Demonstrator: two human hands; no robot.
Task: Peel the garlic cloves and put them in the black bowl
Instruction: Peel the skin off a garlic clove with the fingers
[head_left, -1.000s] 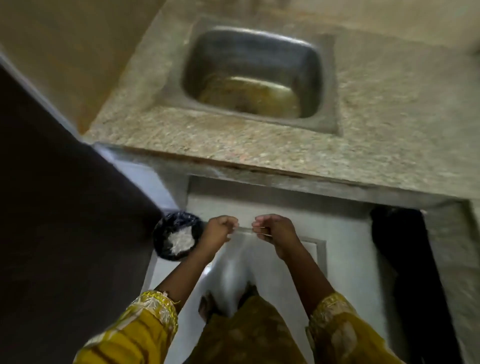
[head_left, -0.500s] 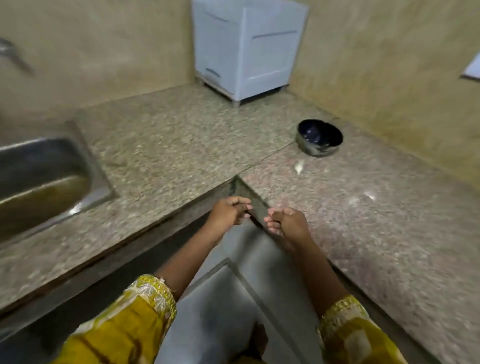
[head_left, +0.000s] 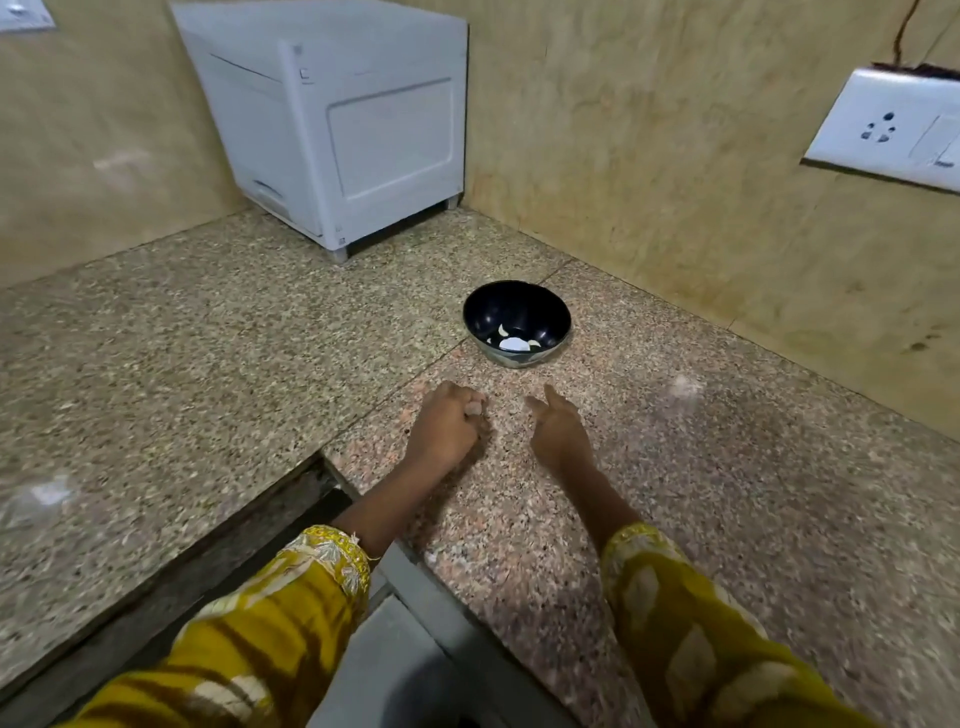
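- The black bowl (head_left: 517, 312) stands upright on the speckled stone counter (head_left: 234, 353), near the corner where two walls meet.
- A few pale garlic cloves (head_left: 511, 343) lie at the bottom of the bowl.
- The left hand (head_left: 447, 426) is just in front of the bowl and slightly left of it, low over the counter. Its fingers are curled into a fist. A small pinkish bit shows at the fingertips, too blurred to tell whether it is a clove.
- The right hand (head_left: 558, 431) is in front of the bowl, slightly to the right and apart from it. Its fingers reach loosely forward with the thumb raised, and nothing shows in its grasp.
- Yellow patterned sleeves (head_left: 291, 597) cover both forearms.
- A blurred pale scrap (head_left: 683, 387) lies on the counter to the right of the bowl.
- A white box (head_left: 337, 119) stands behind the bowl to the left, in the corner.
- A wall socket (head_left: 883, 130) hangs on the wall to the right of the bowl.
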